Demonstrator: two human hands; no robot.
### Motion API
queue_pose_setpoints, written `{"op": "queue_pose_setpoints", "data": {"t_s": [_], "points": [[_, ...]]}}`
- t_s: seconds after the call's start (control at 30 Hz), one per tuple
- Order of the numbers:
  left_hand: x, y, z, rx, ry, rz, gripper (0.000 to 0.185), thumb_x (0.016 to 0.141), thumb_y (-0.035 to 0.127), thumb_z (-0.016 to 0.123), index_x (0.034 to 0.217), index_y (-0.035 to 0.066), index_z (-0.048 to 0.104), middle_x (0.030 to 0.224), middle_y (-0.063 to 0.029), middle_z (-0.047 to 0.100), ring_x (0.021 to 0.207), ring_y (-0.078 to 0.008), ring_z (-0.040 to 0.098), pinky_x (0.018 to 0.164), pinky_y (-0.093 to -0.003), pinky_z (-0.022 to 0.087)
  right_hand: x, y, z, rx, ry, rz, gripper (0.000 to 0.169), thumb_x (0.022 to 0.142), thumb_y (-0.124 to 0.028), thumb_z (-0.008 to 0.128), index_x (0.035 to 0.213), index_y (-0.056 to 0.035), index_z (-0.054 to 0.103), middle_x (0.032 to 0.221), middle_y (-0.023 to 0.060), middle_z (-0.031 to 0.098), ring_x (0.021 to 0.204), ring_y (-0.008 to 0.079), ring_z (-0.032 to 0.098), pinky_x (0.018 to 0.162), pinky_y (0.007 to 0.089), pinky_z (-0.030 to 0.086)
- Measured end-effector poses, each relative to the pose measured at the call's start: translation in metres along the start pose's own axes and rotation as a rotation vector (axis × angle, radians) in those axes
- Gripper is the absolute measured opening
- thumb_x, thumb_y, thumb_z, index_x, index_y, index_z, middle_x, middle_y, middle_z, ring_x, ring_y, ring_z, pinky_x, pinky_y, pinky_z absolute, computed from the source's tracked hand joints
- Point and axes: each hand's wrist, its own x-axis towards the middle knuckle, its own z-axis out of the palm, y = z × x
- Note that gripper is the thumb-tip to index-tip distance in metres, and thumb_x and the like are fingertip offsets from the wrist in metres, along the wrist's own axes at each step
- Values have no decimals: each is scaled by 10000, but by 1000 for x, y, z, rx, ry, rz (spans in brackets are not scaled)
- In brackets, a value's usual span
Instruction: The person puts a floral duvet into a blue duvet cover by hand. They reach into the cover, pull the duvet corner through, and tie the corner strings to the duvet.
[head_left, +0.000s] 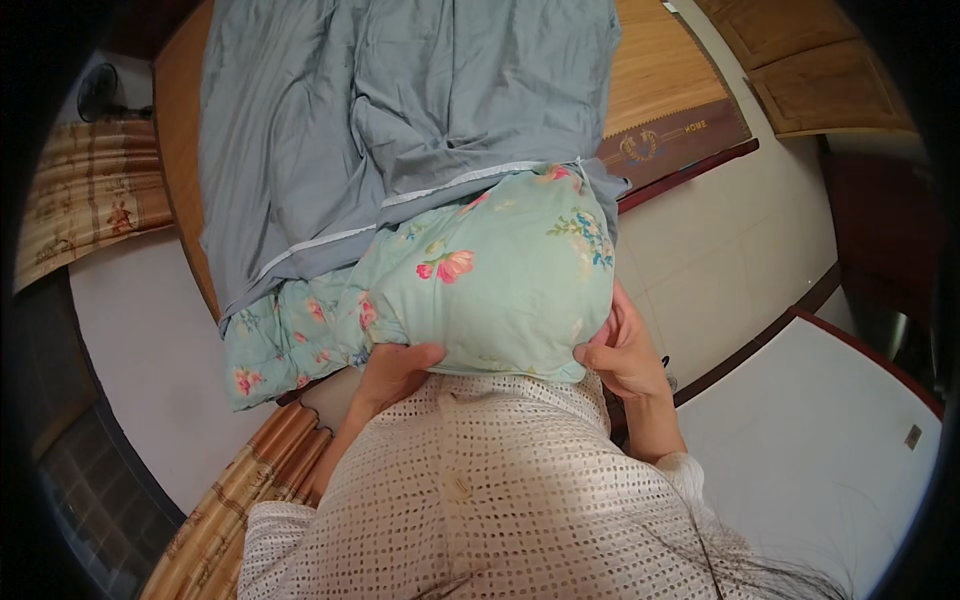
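A mint-green floral quilt (510, 300) hangs toward me over the near end of the bed, its near edge at my waist. My left hand (397, 367) grips that edge on the left, thumb on top and fingers hidden under the cloth. At the near right corner, my right hand (622, 352) pinches the same quilt. Over its far part lies a grey-blue duvet cover (405, 97), wrinkled and spread across the bed. The cover's opening, edged with a white zipper strip (465, 184), runs slantwise over the quilt.
Beneath the cover is a wood-toned bed mat (660, 60) with a brown printed border. Patterned curtains (97, 187) hang at left, near a dark fan (97, 91). Wooden cabinet doors (825, 75) stand at far right. A white door panel (810, 435) is at lower right, beyond tiled floor (720, 247).
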Motion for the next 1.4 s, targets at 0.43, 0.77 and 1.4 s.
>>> {"op": "queue_pose_setpoints", "data": {"t_s": [0.43, 0.77, 1.4], "points": [[11, 17, -20, -189, -112, -25, 668, 703, 0, 575, 1307, 9, 289, 1255, -130, 444, 1142, -280, 456, 974, -409, 365, 7, -9, 14, 121, -148, 35, 873, 615, 187, 490, 1379, -28, 126, 1328, 118, 360, 835, 73, 579, 432, 146, 423], [20, 34, 5, -178, -199, 86, 572, 843, 164, 475, 1341, 29, 227, 1349, -124, 345, 1221, -263, 378, 1009, -410, 331, 25, 3, 57, 210, -79, 1, 873, 628, 196, 450, 1386, -69, 109, 1366, 99, 294, 1091, 147, 497, 652, 183, 498], [5, 46, 6, 8, -14, 152, 376, 890, 52, 460, 1243, -32, 361, 1183, -115, 505, 1000, -180, 555, 774, -289, 511, 35, 35, 69, 131, -143, -29, 712, 755, 89, 547, 1352, -63, 190, 1240, 106, 442, 1060, 175, 512, 814, 268, 467]]}}
